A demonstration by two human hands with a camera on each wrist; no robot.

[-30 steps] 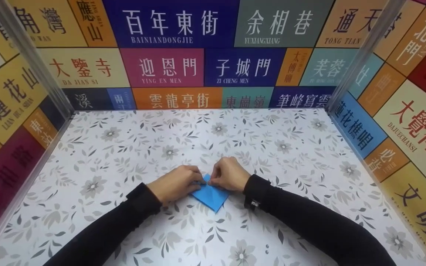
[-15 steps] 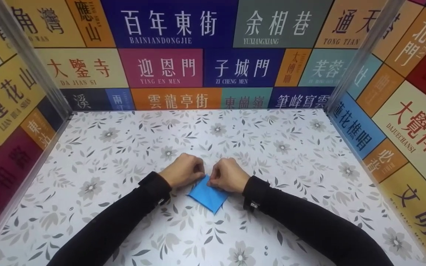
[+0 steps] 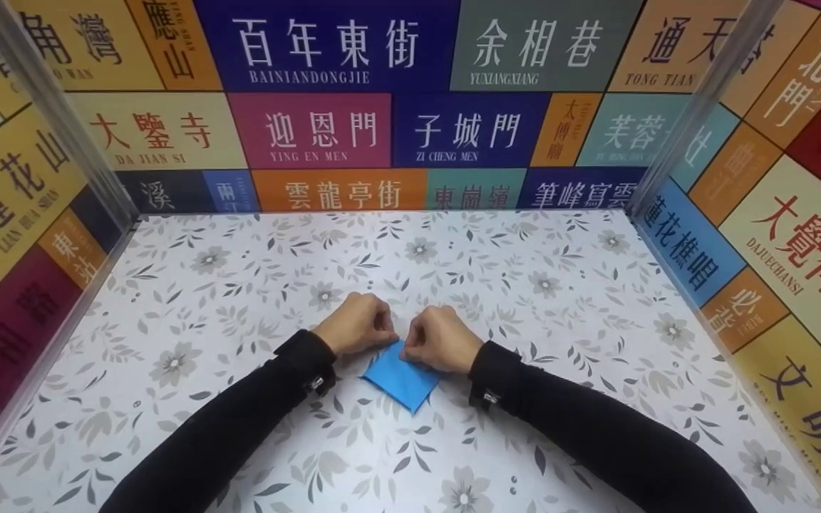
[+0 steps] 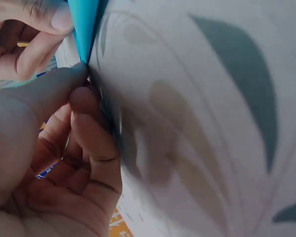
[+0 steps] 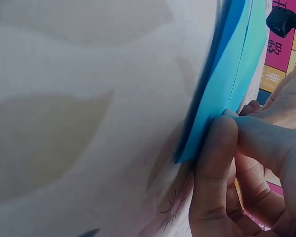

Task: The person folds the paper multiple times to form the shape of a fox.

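Observation:
A small folded sheet of blue paper (image 3: 401,379) lies near the middle of the table, one corner towards me. At its far corner, my left hand (image 3: 358,324) has thumb and index finger pinched together at the tip. The left wrist view shows the thumb (image 4: 64,81) right at the paper's narrow point (image 4: 85,29). My right hand (image 3: 445,340) pinches the upper right edge, its other fingers curled. In the right wrist view, the index finger (image 5: 217,148) and thumb meet at a folded edge of the blue paper (image 5: 214,106), where layers and a crease show.
The table (image 3: 275,271) has a white cover with grey flowers and leaves. Panels with coloured sign prints (image 3: 311,132) stand at the back and both sides, joined by clear corner strips (image 3: 695,107). Black sleeves (image 3: 232,420) cover both forearms.
My left hand has moved from the paper's left side up to its far corner, uncovering the left part. The right hand keeps its place on the paper.

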